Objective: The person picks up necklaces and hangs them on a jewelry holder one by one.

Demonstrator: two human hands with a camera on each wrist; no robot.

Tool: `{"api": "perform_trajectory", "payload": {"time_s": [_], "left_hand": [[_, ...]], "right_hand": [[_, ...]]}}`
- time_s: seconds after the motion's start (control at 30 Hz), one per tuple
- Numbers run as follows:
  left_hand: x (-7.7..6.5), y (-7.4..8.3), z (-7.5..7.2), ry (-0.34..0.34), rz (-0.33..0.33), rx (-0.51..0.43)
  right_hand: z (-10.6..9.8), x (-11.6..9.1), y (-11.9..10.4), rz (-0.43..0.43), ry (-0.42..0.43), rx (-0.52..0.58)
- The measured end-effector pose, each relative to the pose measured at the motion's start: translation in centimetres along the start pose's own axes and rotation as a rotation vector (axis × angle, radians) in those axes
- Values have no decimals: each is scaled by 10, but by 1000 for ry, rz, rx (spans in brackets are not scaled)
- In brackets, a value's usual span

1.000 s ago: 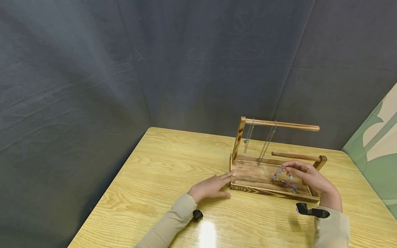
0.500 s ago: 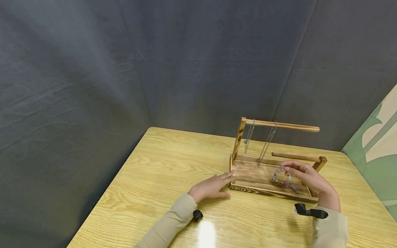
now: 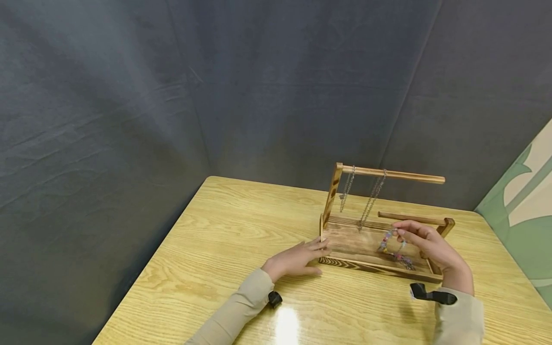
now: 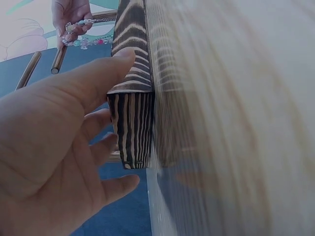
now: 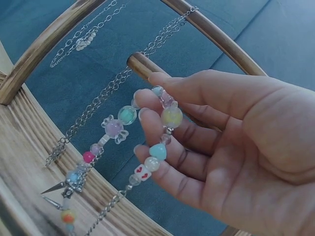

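Note:
My right hand (image 3: 433, 247) pinches a beaded bracelet (image 5: 129, 116) between thumb and fingertips, over the right part of a wooden jewelry stand (image 3: 351, 244). Pastel beads, a candy-shaped bead and silver chain show along its loop in the right wrist view. The bracelet's lower end hangs down to the stand's tray base. With fingers fairly straight, my left hand (image 3: 297, 261) touches the stand's front left corner. In the left wrist view its thumb lies against the dark-striped front wall (image 4: 132, 64).
Two silver chains, a shorter one (image 3: 346, 189) and a longer one (image 3: 372, 201), hang from the stand's upper bar (image 3: 414, 176). A lower bar (image 3: 405, 218) juts leftward from the right post. Grey curtain (image 3: 293, 96) backs the yellow wooden table (image 3: 241, 211).
My right hand has shifted slightly left, still pinching the bracelet. The fingers of my left hand have edged slightly further over the stand's left end. The stand has barely moved.

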State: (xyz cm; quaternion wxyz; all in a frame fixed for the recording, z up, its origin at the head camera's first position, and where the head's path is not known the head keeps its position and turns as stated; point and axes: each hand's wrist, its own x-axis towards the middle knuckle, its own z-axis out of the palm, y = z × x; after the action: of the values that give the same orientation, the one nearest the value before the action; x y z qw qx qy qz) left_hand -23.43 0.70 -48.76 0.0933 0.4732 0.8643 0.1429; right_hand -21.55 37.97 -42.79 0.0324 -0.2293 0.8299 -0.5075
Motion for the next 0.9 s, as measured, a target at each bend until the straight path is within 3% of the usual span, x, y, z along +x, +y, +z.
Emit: {"api": "perform_trajectory", "payload": {"time_s": [0.6, 0.9], "left_hand": [[-1, 3, -4, 3, 10, 31], [-2, 4, -3, -2, 2, 29]], "right_hand": [[2, 3, -11, 33, 67, -37], [2, 2, -15, -3, 82, -58]]}}
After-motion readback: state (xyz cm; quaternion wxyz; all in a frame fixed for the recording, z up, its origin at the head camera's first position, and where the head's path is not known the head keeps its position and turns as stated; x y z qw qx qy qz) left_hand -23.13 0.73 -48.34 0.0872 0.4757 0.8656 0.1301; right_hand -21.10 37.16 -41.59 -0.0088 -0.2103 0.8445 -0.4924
